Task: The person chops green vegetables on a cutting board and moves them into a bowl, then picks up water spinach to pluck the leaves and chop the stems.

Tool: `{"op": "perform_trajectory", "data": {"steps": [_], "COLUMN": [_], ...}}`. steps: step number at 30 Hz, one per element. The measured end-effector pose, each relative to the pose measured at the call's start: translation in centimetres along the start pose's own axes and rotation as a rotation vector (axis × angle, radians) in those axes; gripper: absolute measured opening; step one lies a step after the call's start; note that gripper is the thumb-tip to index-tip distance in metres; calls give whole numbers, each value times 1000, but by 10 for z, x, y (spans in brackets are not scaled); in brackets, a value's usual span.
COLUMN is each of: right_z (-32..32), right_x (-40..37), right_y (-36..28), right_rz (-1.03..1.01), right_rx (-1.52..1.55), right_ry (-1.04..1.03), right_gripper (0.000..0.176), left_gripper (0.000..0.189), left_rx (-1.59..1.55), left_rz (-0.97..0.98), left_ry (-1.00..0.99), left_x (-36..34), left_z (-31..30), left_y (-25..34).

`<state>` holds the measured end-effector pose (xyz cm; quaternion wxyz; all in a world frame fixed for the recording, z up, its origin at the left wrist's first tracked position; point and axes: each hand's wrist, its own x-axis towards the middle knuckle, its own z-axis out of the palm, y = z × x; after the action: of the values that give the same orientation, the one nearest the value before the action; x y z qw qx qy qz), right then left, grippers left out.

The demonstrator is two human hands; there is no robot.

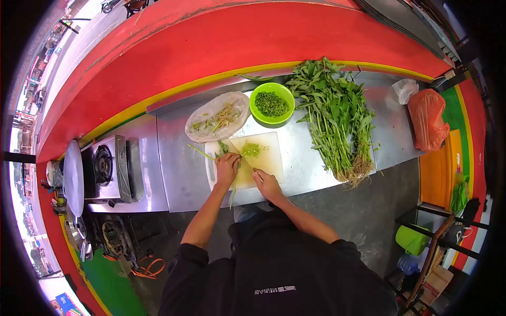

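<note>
My left hand (227, 166) is closed over some green leafy stems (222, 149), pressing them onto a white cutting board (272, 167). A knife (246, 161) is gripped in my right hand (268, 185), its blade angled toward my left fingertips. Small chopped green pieces (253, 149) lie on the board beside the blade. Behind the board stands a bright green bowl (289, 96) with finely cut greens inside. To its left sits a clear plastic bag (197, 122) holding roots and stem scraps. A large pile of leafy greens with roots (333, 118) rests to the right.
The steel counter (182, 174) runs along a red wall (253, 37). At the left is a gas stove (108, 168) with a large round lid (73, 176) next to it. A red plastic bag (428, 118) stands at the counter's right end, above an orange cabinet (438, 174).
</note>
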<state>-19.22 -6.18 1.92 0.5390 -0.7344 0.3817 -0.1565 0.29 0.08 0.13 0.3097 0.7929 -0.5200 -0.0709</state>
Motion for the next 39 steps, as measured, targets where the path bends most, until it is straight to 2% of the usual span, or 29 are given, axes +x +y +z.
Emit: {"op": "perform_trajectory", "data": {"steps": [3,6,9,13,15,20,23,26,33,35,39], "right_z": [3,4,1,-3,-3,-3,-2,-6,-12,-13,-16], "right_x": [6,9,1,-7,-3,8,-1,-11,-5,-5,-6], "right_y": [-1,-5,-6,-1,-3,-15,-7,0,2,-1,-2], "right_rz": [95,103,51,13,-11,105,18,-13,-60,30,28], "right_rx": [-148,-144,-11,19,11,-89,-1,30,-38,-100,-54], "right_ry": [-37,-49,-10,10,19,-59,15,1,-1,-84,-76], "right_gripper": [39,40,41,38,36,35,36,36,35,38,37], "left_gripper": [11,11,12,11,11,11,11,11,11,11,13], "left_rx": [6,3,10,-3,-21,2,2,-17,-8,16,55], "left_rz": [8,-5,-16,-29,-19,-21,-28,-46,-36,-21,-35], "left_ry": [9,-9,1,14,25,5,12,20,39,62,32], "left_x": [-1,0,-1,-2,-2,-3,-3,-4,-6,-7,-7], "left_z": [1,1,0,2,0,-3,-1,1,0,-1,1], "left_y": [-1,0,2,2,2,7,6,4,4,5,4]}}
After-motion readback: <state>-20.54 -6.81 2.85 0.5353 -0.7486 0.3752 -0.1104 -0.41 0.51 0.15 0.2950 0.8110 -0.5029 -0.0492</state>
